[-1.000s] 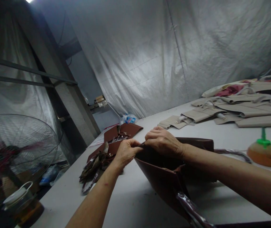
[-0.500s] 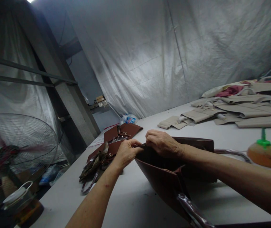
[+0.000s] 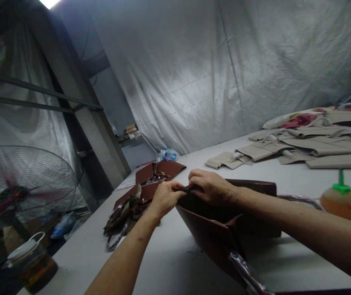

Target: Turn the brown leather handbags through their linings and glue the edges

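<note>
A dark brown leather bag (image 3: 212, 229) stands on the white table (image 3: 169, 262) in front of me, its plastic-wrapped handle (image 3: 246, 272) hanging toward me. My left hand (image 3: 163, 198) pinches the bag's upper left edge with closed fingers. My right hand (image 3: 210, 186) is closed on the same top edge just to the right, the two hands almost touching. What lies between the fingertips is too dark to make out.
Brown leather pieces (image 3: 151, 176) and a heap of wrapped straps (image 3: 123, 215) lie left of the bag. Beige bag panels (image 3: 301, 145) are stacked at the back right. An orange glue bottle with a green cap (image 3: 341, 200) stands at right. A spinning fan (image 3: 18, 196) stands beyond the table's left edge.
The hands have stayed on the bag's top edge; the right hand's fingers have drawn slightly closer to the left hand. The view shifted a little.
</note>
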A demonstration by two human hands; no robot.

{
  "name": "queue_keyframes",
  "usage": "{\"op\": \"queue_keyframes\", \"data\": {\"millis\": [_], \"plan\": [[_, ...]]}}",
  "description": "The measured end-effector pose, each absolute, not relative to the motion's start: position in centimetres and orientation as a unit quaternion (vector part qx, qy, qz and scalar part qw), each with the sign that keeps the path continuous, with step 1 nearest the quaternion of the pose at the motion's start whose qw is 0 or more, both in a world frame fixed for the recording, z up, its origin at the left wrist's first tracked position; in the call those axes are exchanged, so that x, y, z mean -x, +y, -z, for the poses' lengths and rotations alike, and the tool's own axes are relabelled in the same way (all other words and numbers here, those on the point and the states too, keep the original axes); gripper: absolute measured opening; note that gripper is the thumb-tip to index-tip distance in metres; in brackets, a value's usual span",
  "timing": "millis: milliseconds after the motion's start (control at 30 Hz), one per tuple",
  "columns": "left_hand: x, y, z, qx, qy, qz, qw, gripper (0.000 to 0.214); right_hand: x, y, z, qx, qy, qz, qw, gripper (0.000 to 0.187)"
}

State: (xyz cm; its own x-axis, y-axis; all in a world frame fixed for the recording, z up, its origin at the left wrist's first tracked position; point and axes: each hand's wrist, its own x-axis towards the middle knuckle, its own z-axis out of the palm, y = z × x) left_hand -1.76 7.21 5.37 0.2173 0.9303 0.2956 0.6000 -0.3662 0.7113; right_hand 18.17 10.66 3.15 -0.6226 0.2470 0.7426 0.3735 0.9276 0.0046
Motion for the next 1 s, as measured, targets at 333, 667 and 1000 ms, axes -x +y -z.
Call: {"op": "queue_keyframes", "data": {"millis": [333,667,1000], "plan": [[1.9,7.2,-5.4,-0.738,0.5,-0.36,0.274,0.015,-17.9,11.3,-2.1,0.166,-0.881,0.112,0.428,0.021],[2.1,7.1,-5.0,-0.741,0.499,-0.354,0.277,0.019,-17.9,10.8,-2.4,0.168,-0.864,0.082,0.467,0.019],[1.5,6.9,-6.3,-0.8,0.499,-0.297,0.152,0.024,-17.1,10.1,-2.4,0.235,-0.851,-0.007,0.47,0.008]]}}
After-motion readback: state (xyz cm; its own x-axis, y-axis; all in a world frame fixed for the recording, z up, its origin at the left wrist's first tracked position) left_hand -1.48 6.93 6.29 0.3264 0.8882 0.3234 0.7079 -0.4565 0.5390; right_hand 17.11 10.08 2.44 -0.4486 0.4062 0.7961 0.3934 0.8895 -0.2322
